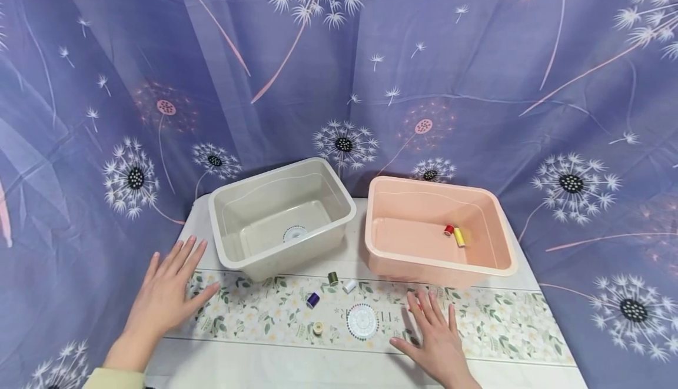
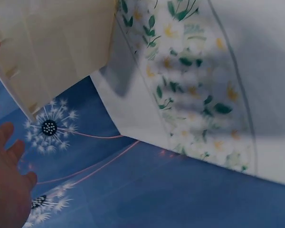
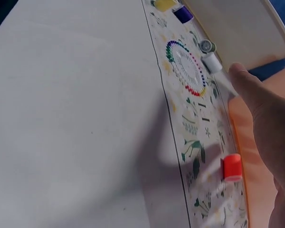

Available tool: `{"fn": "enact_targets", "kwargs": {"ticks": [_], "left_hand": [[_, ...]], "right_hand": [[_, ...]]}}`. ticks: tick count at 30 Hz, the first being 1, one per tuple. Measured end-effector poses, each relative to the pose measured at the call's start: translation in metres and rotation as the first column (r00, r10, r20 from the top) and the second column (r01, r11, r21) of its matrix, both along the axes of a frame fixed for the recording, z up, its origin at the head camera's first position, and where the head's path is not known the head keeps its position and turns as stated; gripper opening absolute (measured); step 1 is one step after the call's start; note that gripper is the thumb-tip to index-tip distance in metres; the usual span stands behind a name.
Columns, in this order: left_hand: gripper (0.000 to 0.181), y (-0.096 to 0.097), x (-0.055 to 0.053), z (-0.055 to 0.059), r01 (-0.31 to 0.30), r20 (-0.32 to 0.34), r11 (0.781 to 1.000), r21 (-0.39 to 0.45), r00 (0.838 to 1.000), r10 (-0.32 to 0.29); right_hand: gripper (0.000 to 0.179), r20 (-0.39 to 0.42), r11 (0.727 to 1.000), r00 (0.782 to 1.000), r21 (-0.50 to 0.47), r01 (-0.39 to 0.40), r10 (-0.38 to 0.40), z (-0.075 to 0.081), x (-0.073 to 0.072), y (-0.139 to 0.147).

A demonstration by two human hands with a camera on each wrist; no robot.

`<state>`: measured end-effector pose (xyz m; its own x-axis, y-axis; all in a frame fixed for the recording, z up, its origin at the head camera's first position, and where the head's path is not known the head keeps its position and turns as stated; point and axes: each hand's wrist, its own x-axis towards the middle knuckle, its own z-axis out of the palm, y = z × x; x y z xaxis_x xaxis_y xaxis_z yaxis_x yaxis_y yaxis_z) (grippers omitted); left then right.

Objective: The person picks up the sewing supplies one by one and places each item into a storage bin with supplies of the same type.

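Observation:
My left hand [image 1: 166, 295] hovers with spread fingers left of the grey bin [image 1: 283, 259], holding nothing. Fingers extended, my right hand [image 1: 436, 342] is above the table's front right, in front of the pink bin [image 1: 424, 271]. A red thread spool [image 3: 232, 167] lies beneath it, mostly hidden by the fingers in the head view. Left of that hand is a wheel of pearl-headed pins [image 1: 362, 321]. Nearby are a purple spool [image 1: 313, 300], a dark green spool [image 1: 332, 278], a white spool [image 1: 349, 286] and a pale yellow spool [image 1: 318, 328].
Another pin wheel [image 1: 294, 233] lies inside the grey bin. The pink bin holds a red spool [image 1: 448, 230] and a yellow spool [image 1: 459, 237]. A floral strip [image 1: 254, 312] crosses the white table, and a blue dandelion-print curtain [image 1: 296, 83] hangs around it.

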<state>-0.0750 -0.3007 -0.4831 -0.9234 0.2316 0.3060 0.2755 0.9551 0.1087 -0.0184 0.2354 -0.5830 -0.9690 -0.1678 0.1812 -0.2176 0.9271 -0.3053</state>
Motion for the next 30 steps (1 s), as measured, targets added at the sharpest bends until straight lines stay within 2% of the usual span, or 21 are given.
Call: {"fn": "enact_targets", "kwargs": {"ticks": [3,7,11,17,30], "left_hand": [[0.096,-0.001,-0.008,0.006,0.043,-0.019,0.999,-0.026,0.999,-0.043],[0.095,-0.001,-0.017,0.012,0.095,-0.029,0.994,-0.053,0.995,-0.097],[0.092,-0.001,-0.024,0.014,0.137,-0.031,0.987,-0.083,0.990,-0.140],[0.087,-0.002,-0.033,0.014,0.207,-0.041,0.971,-0.119,0.976,-0.213],[0.079,0.011,-0.037,0.012,0.300,-0.020,0.940,-0.163,0.951,-0.307]], "right_hand": [[0.102,-0.004,1.000,1.000,-0.009,-0.026,0.026,0.001,-0.003,-0.005],[0.102,-0.049,0.998,0.997,-0.011,-0.059,0.059,0.001,-0.007,-0.012],[0.103,-0.087,0.997,0.993,-0.002,-0.083,0.083,0.001,-0.010,-0.018],[0.104,-0.090,0.995,0.991,-0.002,-0.103,0.103,0.000,-0.012,-0.024],[0.104,-0.083,0.993,0.990,0.001,-0.118,0.118,-0.005,-0.013,-0.026]]}}
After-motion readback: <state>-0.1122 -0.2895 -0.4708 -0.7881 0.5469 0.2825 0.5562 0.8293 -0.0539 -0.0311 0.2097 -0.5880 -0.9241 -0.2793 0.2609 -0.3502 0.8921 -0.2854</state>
